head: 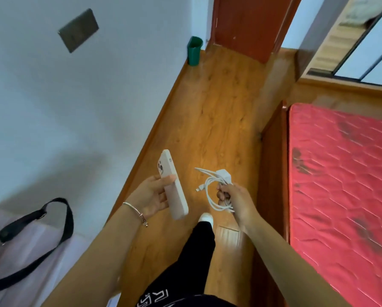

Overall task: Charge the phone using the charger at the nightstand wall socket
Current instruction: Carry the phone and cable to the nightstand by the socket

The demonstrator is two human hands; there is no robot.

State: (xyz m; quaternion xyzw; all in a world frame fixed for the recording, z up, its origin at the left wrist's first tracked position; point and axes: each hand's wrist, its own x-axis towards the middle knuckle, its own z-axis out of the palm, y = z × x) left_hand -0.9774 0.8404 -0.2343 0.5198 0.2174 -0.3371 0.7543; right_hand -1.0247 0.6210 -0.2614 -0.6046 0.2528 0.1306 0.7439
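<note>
The pale pink phone in its soft matte case [173, 185] is held out over the floor in the left hand [151, 196], back side up with the camera end pointing away, the thumb across its near face and the fingers [163, 201] curled under the far edge, pinching it at about mid-length. Just to its right, apart from it, the right hand [232, 196] is closed in a fist around the white coiled charging cable with its white plug block [221, 187]; the block sits on top of the fist and the small connector tip [197, 190] dangles free toward the phone.

Judging from the stride, with one white-socked foot [205, 218] forward on the glossy orange-brown wooden floor [207, 118], the step in hand is carrying both items to the socket. No nightstand shows here; a dark wall plate [78, 29] is on the pale blue wall, but I cannot tell whether it is a socket.

To do this well, keep the coil gathered so no loop drops near the feet, and keep the phone gripped at its middle. On arrival, the phone likely wants setting down first, freeing a hand to uncoil the cable. The red quilted mattress [340, 173] lies at the right.
</note>
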